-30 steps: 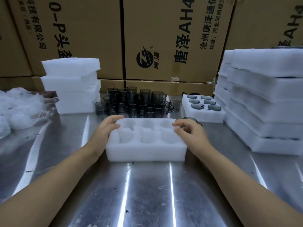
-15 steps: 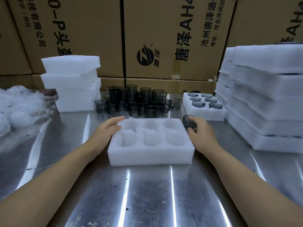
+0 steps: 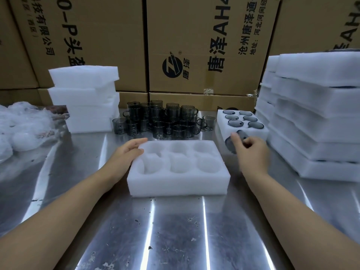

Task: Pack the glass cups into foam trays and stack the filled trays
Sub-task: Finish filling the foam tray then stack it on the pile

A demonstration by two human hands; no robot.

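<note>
Sitting near the middle of the worktop [image 3: 175, 230], the empty foam tray [image 3: 178, 184] shows six bare round pockets in two rows of three. The left hand [image 3: 126, 152] lies open against the tray's far left corner, fingers straight and resting on the foam. The right hand [image 3: 251, 151] is just off the tray's far right corner, curled around a dark glass cup [image 3: 240, 135]. That hand is blurred, so the grip appears to be a pinch between thumb and fingers, though the exact hold is unclear.

Right behind the held cup stands a filled tray [image 3: 221, 121] with six dark cups seated in its pockets. A crowd of loose cups [image 3: 161, 121] stands toward the worktop's far edge, some stacked on others. A pile of white foam trays [image 3: 85, 98] stands toward the far left, and a taller stack of trays [image 3: 315, 114] runs along the right edge. Crumpled clear plastic [image 3: 21, 125] lies at the left edge. Printed cardboard boxes [image 3: 204, 45] rise behind the worktop.
</note>
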